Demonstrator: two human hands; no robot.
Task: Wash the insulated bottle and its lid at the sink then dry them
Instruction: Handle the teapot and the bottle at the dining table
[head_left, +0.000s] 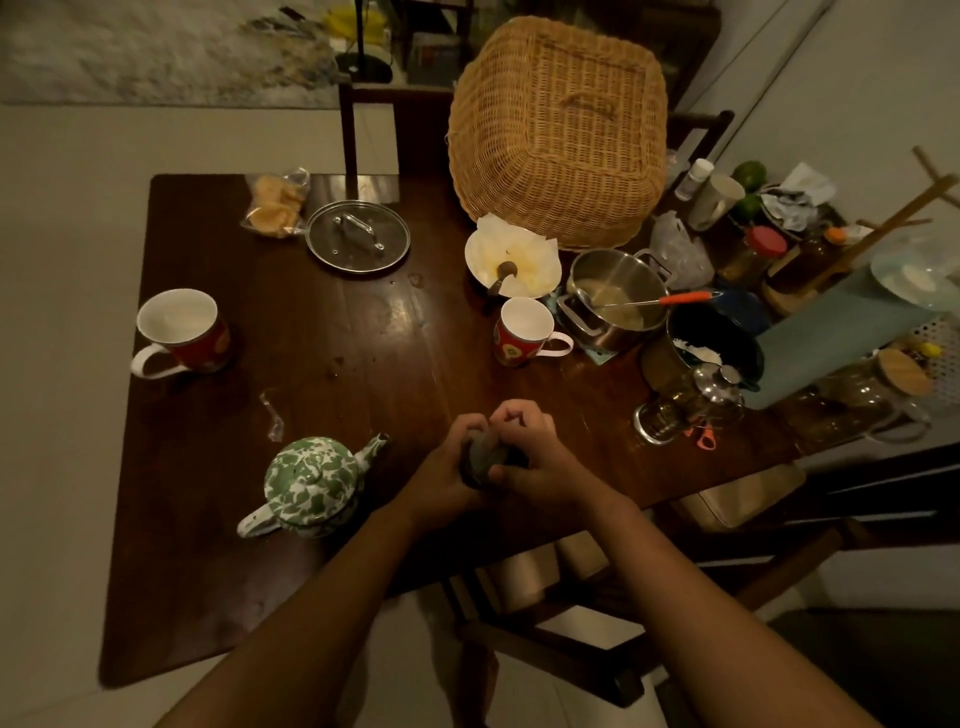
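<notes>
The dark insulated bottle (487, 457) stands close to the near edge of the dark wooden worktop (337, 364), just right of a green-and-white mottled enamel teapot (311, 483). Both hands hide almost all of it. The left hand (441, 473) has its fingers curled round the bottle's left side, gripping the body. The right hand (535, 447) is curled over the top and right side, gripping there too. Only a dull grey patch of the upper part shows between them, so I cannot tell whether the lid is on, loosened or off.

No sink is in view, so washing looks not yet begun. This grip would suit twisting the top against the body. The bottle should be stiff and hard-walled, not fragile, and perhaps weighty if liquid remains inside. Its smooth skin will likely turn slippery once wet. It is best held round the middle of the body with a full wrap of fingers, and the lid taken by its rim.
</notes>
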